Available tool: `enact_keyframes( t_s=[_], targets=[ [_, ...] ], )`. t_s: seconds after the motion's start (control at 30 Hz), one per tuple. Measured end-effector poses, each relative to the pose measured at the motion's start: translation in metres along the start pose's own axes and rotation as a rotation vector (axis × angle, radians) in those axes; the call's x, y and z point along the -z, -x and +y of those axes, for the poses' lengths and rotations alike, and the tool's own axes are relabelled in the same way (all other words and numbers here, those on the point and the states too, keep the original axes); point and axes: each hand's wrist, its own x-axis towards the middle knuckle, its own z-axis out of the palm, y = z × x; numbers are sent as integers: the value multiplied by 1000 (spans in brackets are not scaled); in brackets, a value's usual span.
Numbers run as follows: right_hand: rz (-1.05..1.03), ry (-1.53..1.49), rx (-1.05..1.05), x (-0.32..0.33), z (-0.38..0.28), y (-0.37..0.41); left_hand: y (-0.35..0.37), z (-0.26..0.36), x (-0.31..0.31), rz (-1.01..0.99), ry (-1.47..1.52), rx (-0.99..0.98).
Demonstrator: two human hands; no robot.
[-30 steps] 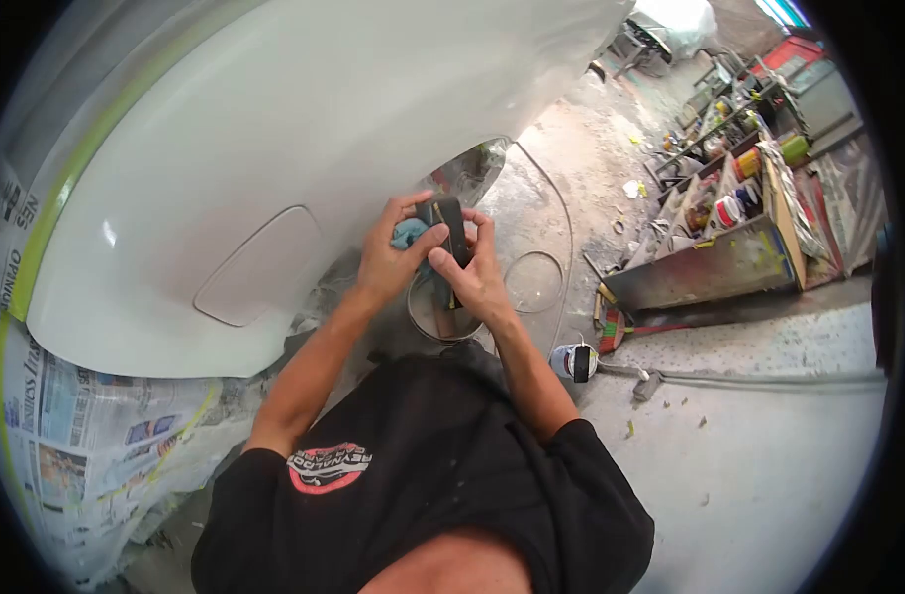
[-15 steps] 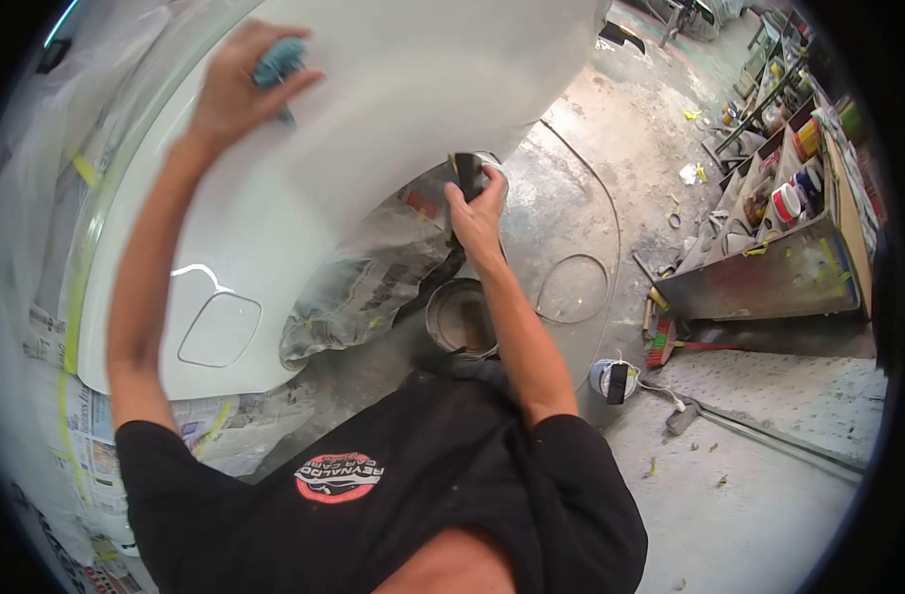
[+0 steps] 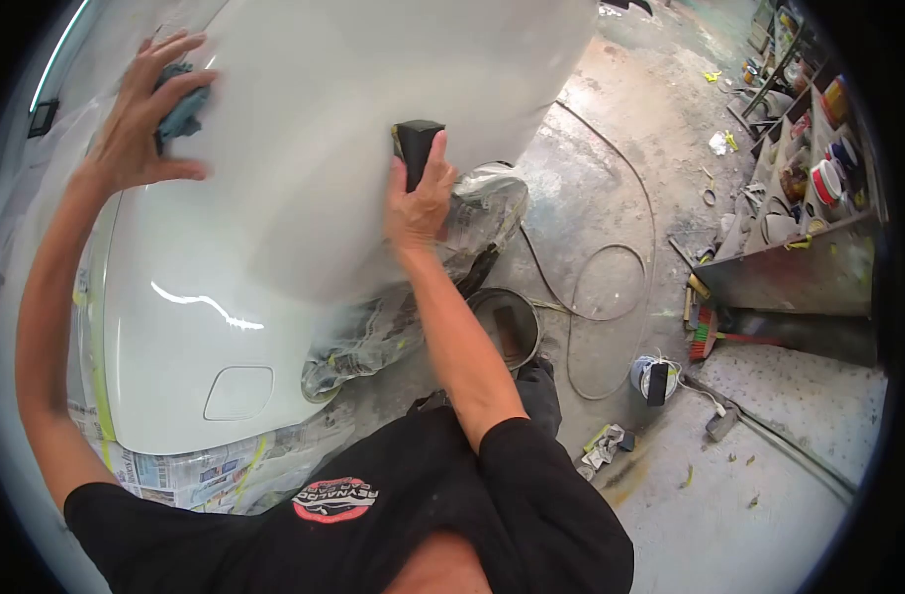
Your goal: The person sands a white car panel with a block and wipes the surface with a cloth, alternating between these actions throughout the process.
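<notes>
Black block [image 3: 419,150], gripped in the right hand [image 3: 422,206], is now held at the white panel [image 3: 274,188] rather than by the plastic wrapping [image 3: 497,198], so contact with the surface is seemingly made, while the blue cloth [image 3: 182,107] is loosely clasped by the left hand [image 3: 131,124].

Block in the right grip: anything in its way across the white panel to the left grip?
Nothing visible: the white panel shows bare between the black block in the right grip and the blue cloth at the left grip.
</notes>
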Motion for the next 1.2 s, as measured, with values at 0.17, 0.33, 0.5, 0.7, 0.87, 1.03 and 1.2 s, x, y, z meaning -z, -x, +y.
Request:
enact_keyframes(
  t_s=[0.17, 0.33, 0.5, 0.7, 0.87, 1.03, 1.2],
  targets=[
    [21, 89, -138, -13, 76, -105, -17, -19, -15, 116, 76, 32],
    [-41, 100, -371, -6, 77, -134, -50, -32, -26, 172, 64, 88],
    [-12, -19, 107, 7, 36, -17, -81, -34, -36, 216, 62, 123],
    [-73, 97, -223, -2, 112, -147, -84, -29, -39, 237, -67, 136],
    [3, 93, -85, -2, 75, -75, -87, -28, -37, 228, -98, 141],
    [-45, 10, -126, 4, 95, -64, -94, -19, -44, 237, -144, 198],
    [-70, 60, -396, -6, 158, -153, -93, -20, -44, 244, -90, 216]
  ],
)
